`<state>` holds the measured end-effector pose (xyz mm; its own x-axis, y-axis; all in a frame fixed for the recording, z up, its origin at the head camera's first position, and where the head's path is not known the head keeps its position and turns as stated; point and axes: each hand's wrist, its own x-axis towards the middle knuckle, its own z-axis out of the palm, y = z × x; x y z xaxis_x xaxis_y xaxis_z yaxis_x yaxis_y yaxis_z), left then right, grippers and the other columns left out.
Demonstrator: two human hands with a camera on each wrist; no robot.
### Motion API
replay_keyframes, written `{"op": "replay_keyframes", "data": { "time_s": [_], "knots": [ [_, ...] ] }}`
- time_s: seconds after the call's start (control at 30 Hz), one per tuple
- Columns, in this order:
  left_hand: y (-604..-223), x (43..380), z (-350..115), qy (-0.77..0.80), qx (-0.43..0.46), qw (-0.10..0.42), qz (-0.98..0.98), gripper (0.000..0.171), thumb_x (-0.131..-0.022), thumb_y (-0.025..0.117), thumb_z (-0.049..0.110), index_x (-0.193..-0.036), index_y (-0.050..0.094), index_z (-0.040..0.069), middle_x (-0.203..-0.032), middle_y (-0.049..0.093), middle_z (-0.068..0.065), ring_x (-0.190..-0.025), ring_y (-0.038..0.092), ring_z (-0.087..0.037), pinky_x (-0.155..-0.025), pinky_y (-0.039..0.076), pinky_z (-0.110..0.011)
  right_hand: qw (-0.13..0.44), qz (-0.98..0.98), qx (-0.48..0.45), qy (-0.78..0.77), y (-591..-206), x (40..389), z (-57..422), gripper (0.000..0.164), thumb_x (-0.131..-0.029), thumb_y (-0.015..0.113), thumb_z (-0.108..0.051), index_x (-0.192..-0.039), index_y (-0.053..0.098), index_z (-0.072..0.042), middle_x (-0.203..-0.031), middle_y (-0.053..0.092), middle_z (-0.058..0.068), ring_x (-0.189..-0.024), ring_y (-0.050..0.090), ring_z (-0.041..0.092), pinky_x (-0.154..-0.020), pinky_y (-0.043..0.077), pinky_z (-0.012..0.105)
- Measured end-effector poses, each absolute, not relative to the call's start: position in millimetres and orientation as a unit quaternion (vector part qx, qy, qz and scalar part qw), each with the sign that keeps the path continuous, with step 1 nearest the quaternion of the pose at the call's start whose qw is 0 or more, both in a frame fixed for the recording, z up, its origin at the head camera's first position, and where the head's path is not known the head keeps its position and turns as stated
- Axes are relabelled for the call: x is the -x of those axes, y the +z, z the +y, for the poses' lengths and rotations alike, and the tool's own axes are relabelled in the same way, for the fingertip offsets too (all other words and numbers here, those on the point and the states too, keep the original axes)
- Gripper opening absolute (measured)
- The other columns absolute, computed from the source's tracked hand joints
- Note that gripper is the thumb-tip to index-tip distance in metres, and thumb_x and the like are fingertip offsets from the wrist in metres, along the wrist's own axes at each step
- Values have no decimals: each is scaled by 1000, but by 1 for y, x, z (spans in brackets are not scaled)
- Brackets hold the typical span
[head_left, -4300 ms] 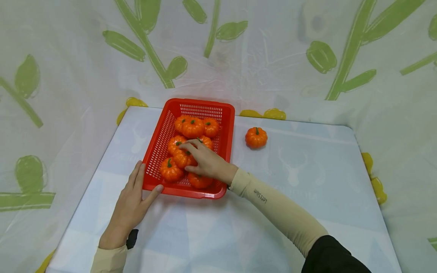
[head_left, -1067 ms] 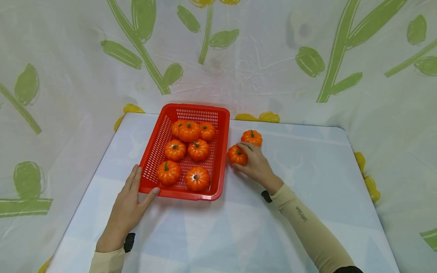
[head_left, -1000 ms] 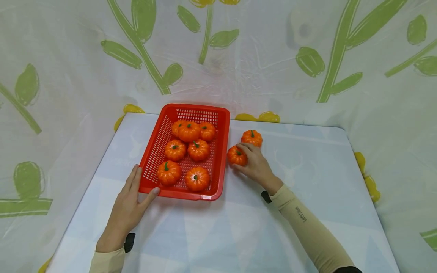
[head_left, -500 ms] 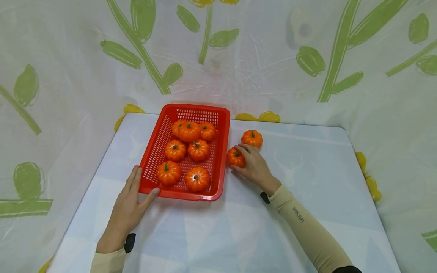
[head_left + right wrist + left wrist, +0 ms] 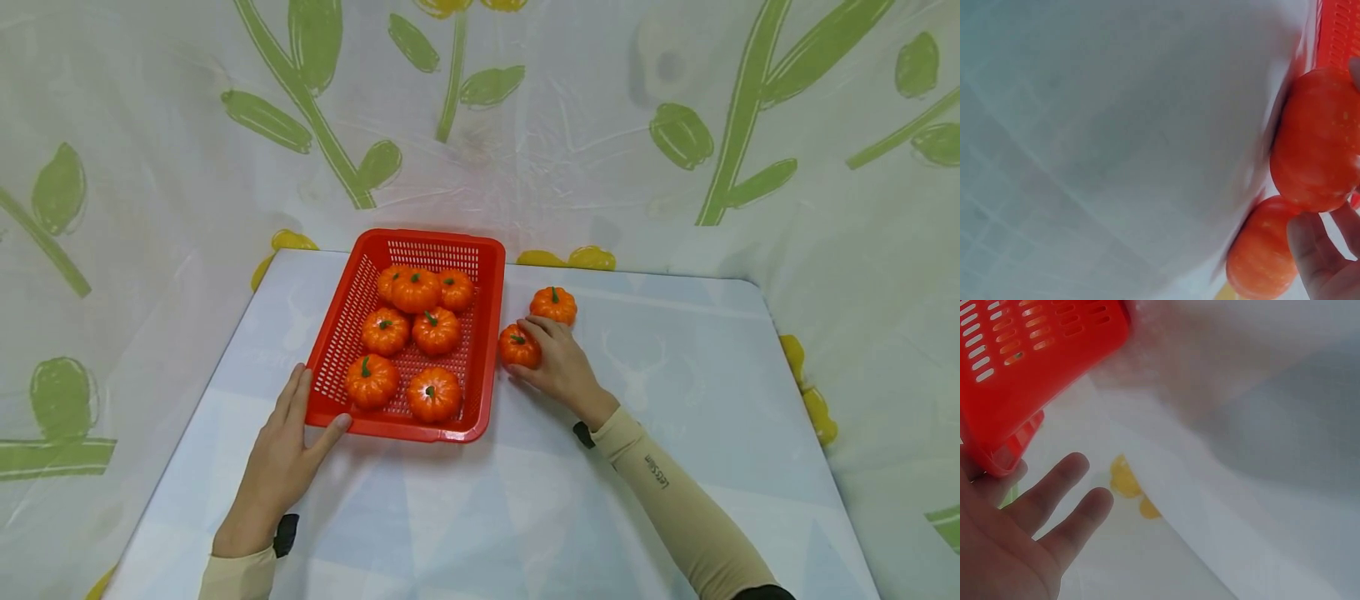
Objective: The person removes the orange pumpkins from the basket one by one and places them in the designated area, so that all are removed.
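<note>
My left hand (image 5: 279, 458) rests at the near left corner of a red plastic basket (image 5: 485, 354), its thumb at the near rim and its fingers straight along the side. Just right of the basket, my right hand (image 5: 561, 365) holds a small orange pumpkin (image 5: 518, 347) between thumb and fingers, on or close to the tabletop. Behind that hand sits a second pumpkin (image 5: 553, 305) on the table. The right wrist view shows the held pumpkin (image 5: 1316, 144) beside the basket, with fingertips around it and the other pumpkin (image 5: 1263, 253) close by.
Several pumpkins (image 5: 432, 394) lie inside the basket, a few bunched at its far end. The table (image 5: 465, 525) has a pale blue and white cover. A curtain (image 5: 570, 158) printed with green leaves hangs behind it.
Over four seconds, my right hand has left the basket and brought a pumpkin to the table on the right. In the last second that pumpkin shifted only slightly; my left hand stayed put.
</note>
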<state>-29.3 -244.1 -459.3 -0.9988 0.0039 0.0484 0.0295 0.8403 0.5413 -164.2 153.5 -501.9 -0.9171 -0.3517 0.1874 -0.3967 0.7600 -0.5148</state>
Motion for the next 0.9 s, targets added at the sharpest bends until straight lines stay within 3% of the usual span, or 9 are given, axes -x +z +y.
{"op": "replay_keyframes", "data": {
  "time_s": [0.53, 0.9],
  "knots": [
    [-460, 30, -244, -282, 7, 23, -959, 95, -97, 66, 47, -164, 7, 14, -170, 9, -12, -144, 29, -50, -103, 36, -73, 57, -928, -210, 304, -502, 164, 156, 73, -81, 87, -38, -141, 57, -10, -144, 51, 10, -133, 45, 29, -107, 47, 52],
    [-460, 29, -245, -291, 12, 20, -956, 94, -98, 64, 48, -165, 6, 15, -170, 8, -10, -146, 28, -48, -103, 34, -75, 97, -911, -209, 342, -488, 163, 154, 53, -92, 74, -26, -139, 57, -9, -141, 55, 10, -132, 47, 28, -108, 45, 50]
  ]
}}
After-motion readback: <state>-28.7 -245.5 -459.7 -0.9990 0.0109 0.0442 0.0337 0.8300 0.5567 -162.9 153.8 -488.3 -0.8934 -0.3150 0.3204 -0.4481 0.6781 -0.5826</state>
